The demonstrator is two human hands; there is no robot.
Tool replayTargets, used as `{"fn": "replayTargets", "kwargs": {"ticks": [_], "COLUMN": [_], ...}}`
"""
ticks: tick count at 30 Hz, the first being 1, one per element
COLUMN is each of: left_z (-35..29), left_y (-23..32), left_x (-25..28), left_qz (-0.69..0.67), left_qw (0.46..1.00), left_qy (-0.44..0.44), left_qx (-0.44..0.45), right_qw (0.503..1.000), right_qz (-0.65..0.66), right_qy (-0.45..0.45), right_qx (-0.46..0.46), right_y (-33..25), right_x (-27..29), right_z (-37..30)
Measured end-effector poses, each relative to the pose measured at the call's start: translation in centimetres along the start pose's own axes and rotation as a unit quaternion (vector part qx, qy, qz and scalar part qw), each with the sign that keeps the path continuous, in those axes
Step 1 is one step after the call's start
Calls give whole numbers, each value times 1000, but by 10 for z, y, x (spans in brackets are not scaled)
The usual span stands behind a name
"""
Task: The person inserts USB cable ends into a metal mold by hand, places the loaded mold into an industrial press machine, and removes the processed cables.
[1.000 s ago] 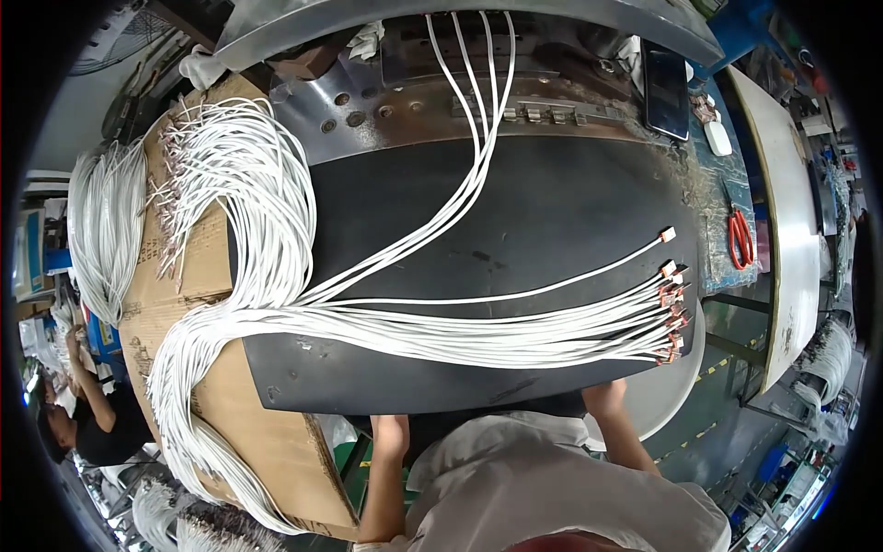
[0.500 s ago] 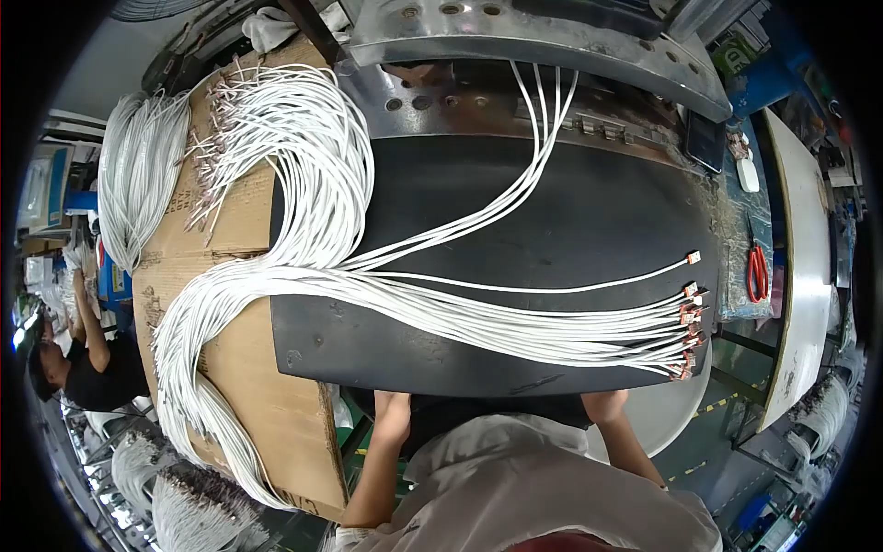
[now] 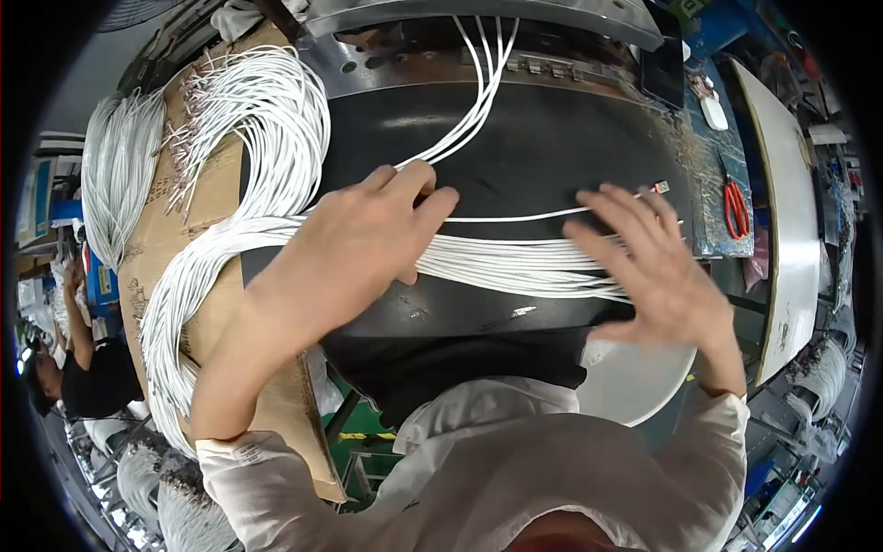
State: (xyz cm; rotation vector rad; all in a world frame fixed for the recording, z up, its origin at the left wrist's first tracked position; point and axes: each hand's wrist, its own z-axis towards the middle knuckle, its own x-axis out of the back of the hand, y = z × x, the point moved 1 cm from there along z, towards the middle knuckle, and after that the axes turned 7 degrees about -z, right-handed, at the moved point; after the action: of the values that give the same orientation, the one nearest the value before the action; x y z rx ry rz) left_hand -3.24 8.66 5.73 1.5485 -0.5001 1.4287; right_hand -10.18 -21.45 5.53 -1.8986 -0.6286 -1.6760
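Note:
A bundle of white cables (image 3: 515, 262) runs left to right across a black work surface (image 3: 552, 138). Over its left part is my left hand (image 3: 363, 235), fingers bent and apart, the thumb on the near side; no grip on the cables shows. My right hand (image 3: 658, 276) spreads its fingers above the bundle's right end, slightly blurred, and hides most of the connectors there. One single cable (image 3: 543, 217) lies just beyond the bundle, ending in a small red and white connector (image 3: 660, 187). A few separate cables (image 3: 478, 115) lead away under a metal machine part.
A metal machine frame (image 3: 570, 23) spans the far side. Cardboard (image 3: 221, 175) at left carries a curved mass of cables (image 3: 285, 120), beside a coiled bundle (image 3: 124, 175). Red-handled scissors (image 3: 736, 210) and a phone (image 3: 662, 74) lie at right. Another person (image 3: 97, 377) works far left.
Both hands have come up from below the near edge to over the cable bundle, left hand at left, right hand at the connector ends. The view has shifted somewhat.

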Motion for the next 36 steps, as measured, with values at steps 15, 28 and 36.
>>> {"fn": "replayTargets", "kwargs": {"ticks": [15,28,36], "left_z": [-1,50,119], "left_y": [-27,-22,19], "left_x": [0,-2,-18], "left_qz": [-173,-282,-579], "left_qw": [973,955,791], "left_qy": [138,30,-167], "left_qx": [-72,82,107], "right_qw": [942,926,949], "right_qz": [328,279,309], "right_qy": [43,-155,56], "right_qx": [52,-201,13], "right_y": [26,109,135], "right_x": [10,47,36], "right_z": [43,-20,-42]}}
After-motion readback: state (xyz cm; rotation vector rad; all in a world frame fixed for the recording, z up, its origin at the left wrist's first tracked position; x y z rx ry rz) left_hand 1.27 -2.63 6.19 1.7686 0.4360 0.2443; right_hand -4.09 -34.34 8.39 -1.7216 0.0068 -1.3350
